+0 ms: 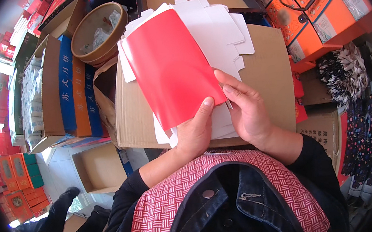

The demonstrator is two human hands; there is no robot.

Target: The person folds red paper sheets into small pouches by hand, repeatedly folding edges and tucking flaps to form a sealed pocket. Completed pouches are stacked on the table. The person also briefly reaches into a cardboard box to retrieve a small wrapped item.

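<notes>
A glossy red card piece (167,63), perhaps a flat carton, is tilted in front of me. My left hand (195,131) is closed on its lower edge, the thumb on top and the other fingers hidden beneath. At the lower right corner my right hand (250,111) pinches the edge, its fingertips along the side. Under the red piece lies a fanned stack of white die-cut cardboard blanks (221,21) with tabs. They rest on a large brown cardboard box (270,75) that serves as a worktop.
A round tub (80,45) holding clear plastic stands at the far left. Boxes of wrapped white items (34,98) are beside it. Orange carrier boxes (320,16) stand at the far right, above dark patterned bundles (364,129). Another person's legs (71,227) show at lower left, near an open carton (98,168).
</notes>
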